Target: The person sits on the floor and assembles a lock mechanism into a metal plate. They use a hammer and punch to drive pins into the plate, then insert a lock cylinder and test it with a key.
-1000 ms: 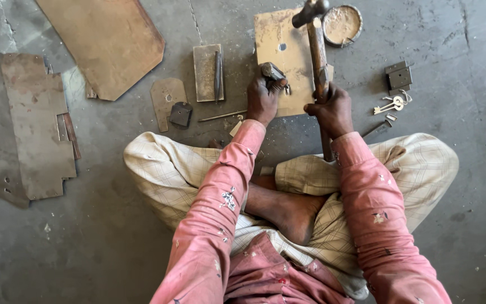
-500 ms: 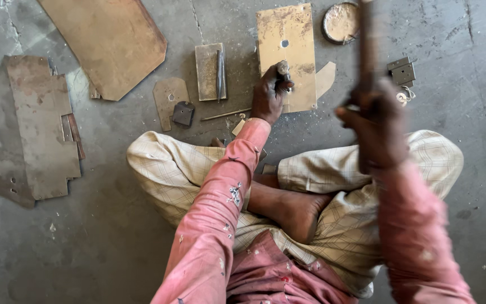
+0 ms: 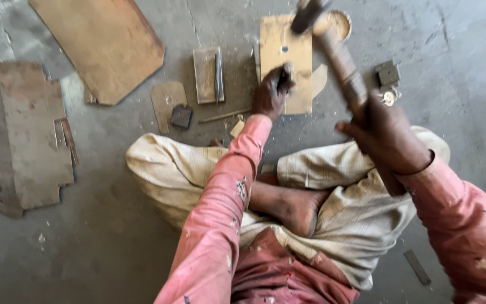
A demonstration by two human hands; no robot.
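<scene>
- The rusty metal plate (image 3: 285, 56) with a small punched hole lies flat on the concrete floor (image 3: 468, 34), just ahead of the crossed legs.
- The left hand (image 3: 271, 93) is closed around a short dark punch (image 3: 284, 79), set upright on the plate.
- The right hand (image 3: 386, 135) grips the wooden handle of a hammer (image 3: 333, 50), its head above the plate's far edge.
- A good blow likely needs the punch plumb, fingers low, and the hammer falling squarely.
</scene>
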